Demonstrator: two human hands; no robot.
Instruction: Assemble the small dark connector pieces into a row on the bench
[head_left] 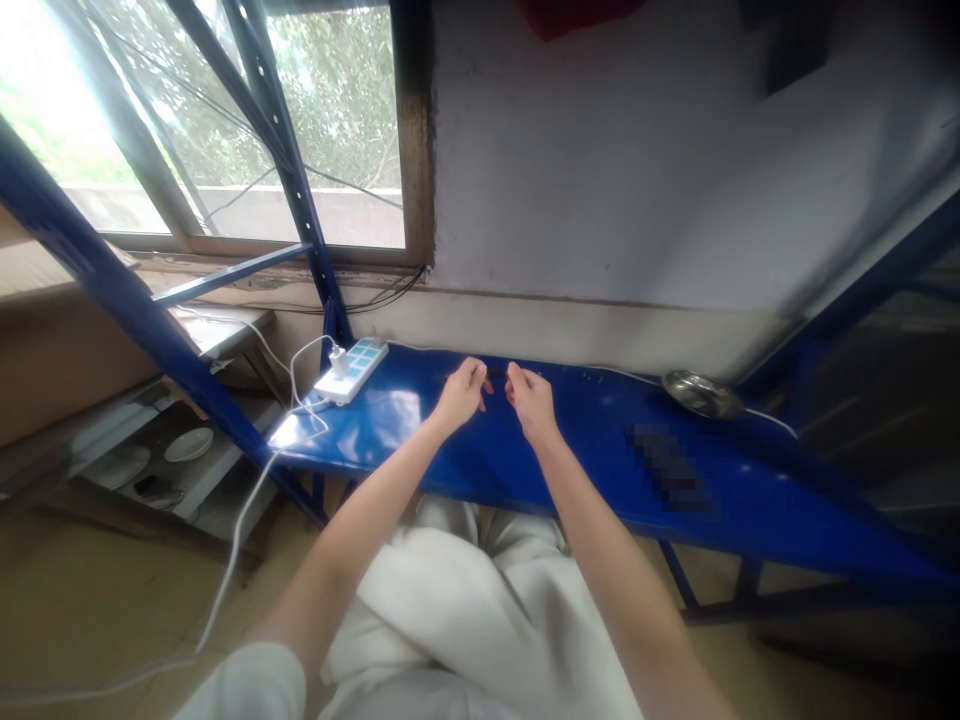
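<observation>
I sit at a blue metal desk (480, 460), looking down at my two bare arms reaching forward over it. My left hand (460, 395) and right hand (533, 402) are near each other, just apart, above the far part of the desk. Both are pinched, thumb against fingers, gripping a thin dark piece (497, 374) that spans the small gap between my fingertips; it is too small to make out what it is.

To the left on the desk is a white power strip (371, 358) with a white plug (339, 361) in it; a white cable (232, 560) hangs off the desk's left end. To the right, near the wall (600, 180), lies a shiny rounded metal object (701, 394), and nearer me a dark thing (667, 468) blurred into pixels. A window (345, 120) at upper left shows trees. My lap is in white clothing (480, 620).
</observation>
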